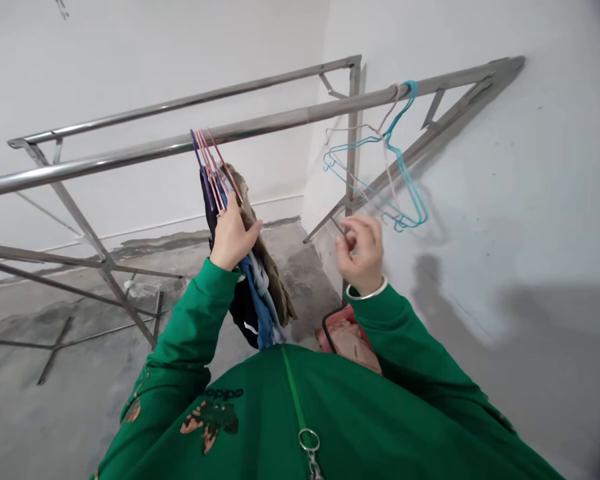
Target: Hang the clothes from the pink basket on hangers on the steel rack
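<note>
My left hand (233,237) lies against the hung clothes, just below the tops of the hangers. Its thumb sticks out to the right, apart from the fingers, over an olive-brown garment (270,273). Beside that garment hang blue, light grey and black clothes (261,310). Their pink and purple hangers (205,163) hook over the front metal rail (280,120). My right hand (363,253) is in the air with loosely bent fingers, thumb apart from the forefinger, nothing in it. Above and right of it, bare blue and pink hangers (405,177) hang from the same rail.
The metal drying rack has a second rail (180,103) behind and crossed legs (103,263) at left. A pink basket (325,337) with pinkish cloth (353,340) stands low, below my right arm. A white wall (530,180) borders the rack's right end; the floor (95,367) is grey concrete.
</note>
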`<action>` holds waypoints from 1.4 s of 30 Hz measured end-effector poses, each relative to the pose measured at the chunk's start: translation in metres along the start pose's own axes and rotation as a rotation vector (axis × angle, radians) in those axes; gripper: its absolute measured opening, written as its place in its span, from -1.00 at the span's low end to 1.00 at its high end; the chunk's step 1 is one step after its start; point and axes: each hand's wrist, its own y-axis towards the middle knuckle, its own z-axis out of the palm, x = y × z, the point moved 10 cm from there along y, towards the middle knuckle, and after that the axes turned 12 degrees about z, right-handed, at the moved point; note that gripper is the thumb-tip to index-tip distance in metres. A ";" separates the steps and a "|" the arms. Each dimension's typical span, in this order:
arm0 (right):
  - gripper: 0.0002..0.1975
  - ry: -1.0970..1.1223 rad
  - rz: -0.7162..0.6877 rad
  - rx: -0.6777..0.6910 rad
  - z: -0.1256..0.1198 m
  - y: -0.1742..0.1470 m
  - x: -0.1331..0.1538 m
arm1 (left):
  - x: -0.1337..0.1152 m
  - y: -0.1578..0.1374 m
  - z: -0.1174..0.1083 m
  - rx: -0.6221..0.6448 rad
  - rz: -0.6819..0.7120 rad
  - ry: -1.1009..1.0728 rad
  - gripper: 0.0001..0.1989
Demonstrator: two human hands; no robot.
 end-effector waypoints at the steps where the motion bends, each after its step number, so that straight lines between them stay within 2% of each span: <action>1: -0.73 0.038 -0.021 0.052 0.011 -0.007 0.007 | 0.002 0.000 0.001 0.008 -0.028 0.012 -0.25; 3: -0.75 0.112 -0.057 0.138 0.029 -0.019 0.018 | 0.006 -0.003 0.001 0.044 -0.095 0.067 -0.30; 7: -0.79 0.191 -0.058 0.258 0.055 -0.033 0.018 | 0.005 -0.019 -0.005 0.129 -0.207 0.226 -0.68; 9: -0.81 0.201 -0.049 0.298 0.065 -0.038 0.014 | 0.000 -0.030 -0.011 0.133 -0.211 0.285 -0.71; 13: -0.84 0.195 -0.063 0.350 0.080 -0.048 0.011 | -0.020 -0.057 -0.019 0.061 -0.094 0.390 -0.63; 18: -0.83 0.214 -0.076 0.420 0.095 -0.058 0.013 | -0.063 -0.092 -0.030 -0.106 0.193 0.619 -0.70; 20: -0.82 0.203 -0.057 0.453 0.100 -0.061 0.012 | -0.078 -0.103 -0.035 -0.166 0.268 0.691 -0.71; 24: -0.65 0.212 0.007 0.530 0.113 -0.066 0.008 | -0.094 -0.113 -0.038 -0.186 0.323 0.732 -0.74; 29: -0.33 0.252 0.020 0.679 0.134 -0.074 0.010 | -0.094 -0.118 -0.037 -0.178 0.286 0.752 -0.78; 34: -0.14 0.295 0.026 0.708 0.142 -0.075 0.011 | -0.096 -0.133 -0.019 -0.112 0.322 0.616 -0.81; 38: 0.01 0.317 -0.041 0.727 0.148 -0.073 0.014 | -0.095 -0.144 -0.006 -0.089 0.278 0.209 -0.84; 40: 0.05 0.351 -0.082 0.825 0.159 -0.083 0.017 | -0.093 -0.144 -0.002 -0.095 0.214 -0.031 -0.85; 41: 0.02 0.387 -0.069 0.923 0.167 -0.094 0.017 | -0.092 -0.143 -0.002 -0.107 0.174 -0.140 -0.86; 42: -0.04 0.445 0.000 1.054 0.178 -0.110 0.015 | -0.089 -0.142 -0.002 -0.130 0.128 -0.233 -0.86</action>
